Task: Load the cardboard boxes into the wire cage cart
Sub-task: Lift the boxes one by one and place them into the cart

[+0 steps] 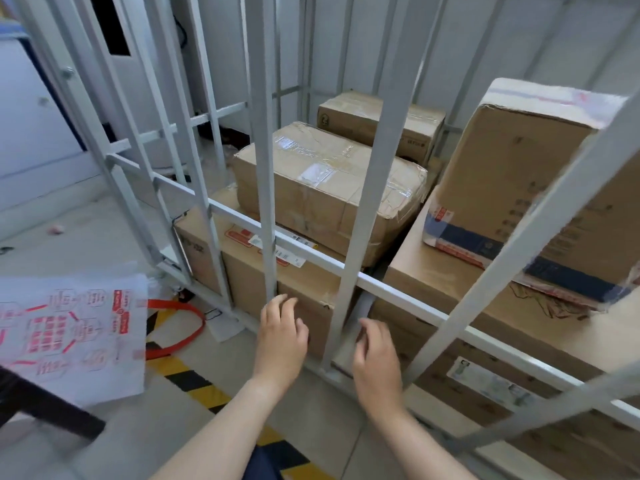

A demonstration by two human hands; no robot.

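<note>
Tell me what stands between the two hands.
In the head view, one upright white cage bar stands between the left hand and the right hand.

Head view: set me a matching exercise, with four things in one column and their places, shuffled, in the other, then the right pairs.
Things
1. crumpled taped box
2. blue-banded box
3. orange strap
4. round-stamped box

Places
A. on the floor outside the wire cage
B. on top of the wide flat box, at the right
C. stacked on the near-left box
D. farthest back in the cage

Pairs: 1-C, 2-B, 3-A, 4-D
</note>
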